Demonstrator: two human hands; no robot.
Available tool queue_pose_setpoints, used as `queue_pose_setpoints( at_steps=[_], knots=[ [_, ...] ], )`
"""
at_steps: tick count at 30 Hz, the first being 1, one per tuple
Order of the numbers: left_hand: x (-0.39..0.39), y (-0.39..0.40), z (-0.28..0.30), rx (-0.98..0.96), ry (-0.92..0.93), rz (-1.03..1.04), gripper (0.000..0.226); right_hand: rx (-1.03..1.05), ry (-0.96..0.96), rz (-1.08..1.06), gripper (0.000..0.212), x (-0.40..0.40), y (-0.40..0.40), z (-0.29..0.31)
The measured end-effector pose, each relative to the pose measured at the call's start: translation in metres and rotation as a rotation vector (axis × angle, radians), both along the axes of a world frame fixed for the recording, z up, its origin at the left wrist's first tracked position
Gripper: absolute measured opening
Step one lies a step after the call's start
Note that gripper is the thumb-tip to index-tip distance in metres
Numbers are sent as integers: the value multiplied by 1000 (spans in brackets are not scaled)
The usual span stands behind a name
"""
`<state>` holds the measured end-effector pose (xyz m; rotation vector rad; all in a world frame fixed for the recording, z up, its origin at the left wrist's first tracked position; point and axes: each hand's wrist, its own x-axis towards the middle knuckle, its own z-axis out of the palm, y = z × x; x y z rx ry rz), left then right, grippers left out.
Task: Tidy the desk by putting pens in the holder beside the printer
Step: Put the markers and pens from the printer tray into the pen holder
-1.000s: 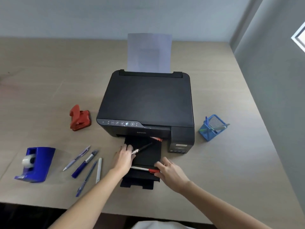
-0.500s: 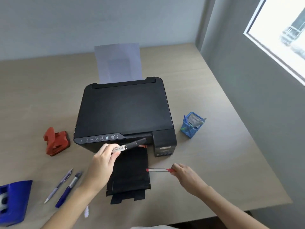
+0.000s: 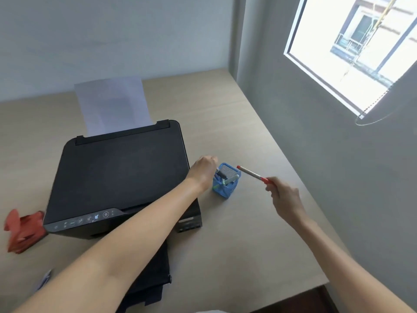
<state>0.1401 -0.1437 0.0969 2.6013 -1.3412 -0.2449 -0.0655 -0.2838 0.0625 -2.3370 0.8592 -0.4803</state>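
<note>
Two bare arms reach forward over the desk (image 3: 237, 245). The right hand (image 3: 284, 197) pinches a red-capped pen (image 3: 252, 175) by its near end, its long axis slanting up and left toward the blue mesh holder (image 3: 225, 185), its far tip just beside the rim. The left hand (image 3: 203, 169) is nearer still, closed at the holder's left edge over a dark pen (image 3: 220, 172). The holder stands just right of the printer (image 3: 117, 177). Beyond rise grey walls and a window (image 3: 352, 48).

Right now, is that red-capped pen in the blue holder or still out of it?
Out. The right hand holds the red-capped pen in the air beside the blue mesh holder, tip pointing toward its rim.
</note>
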Motion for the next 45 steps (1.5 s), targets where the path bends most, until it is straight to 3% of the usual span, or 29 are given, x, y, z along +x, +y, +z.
queue_pose_setpoints(
  at_steps=[6,12,17,20,23,26,29,32,36,39,41,45],
  knots=[
    [-3,-27,-23,153,12,-34,13,-53,87,124,16,45,-9,3],
    [-13,-19,-26,139,7,-28,16,-92,199,183,24,79,-10,-4],
    [-37,36,-2,-169,45,-13,29,-174,220,146,29,83,8,6],
    [-62,99,11,-441,108,-5,31,-166,-50,176,22,75,44,23],
    [-86,175,9,-622,154,157,22,-190,-314,488,17,64,102,38],
    [-99,252,-17,-687,67,469,15,-202,-224,858,14,64,158,21],
    [-108,331,-62,-588,7,858,11,-229,-2,989,21,80,203,-15],
    [-113,386,-104,-318,82,1100,15,-328,190,936,32,97,228,-57],
    [-106,411,-127,-58,183,1164,23,-408,481,832,63,117,249,-82],
    [-94,411,-130,43,253,1218,25,-485,577,737,76,131,263,-89],
    [-90,411,-132,98,263,1217,25,-593,563,654,69,138,271,-90],
    [-96,418,-137,122,252,1136,15,-647,569,627,21,143,278,-85]
  ],
)
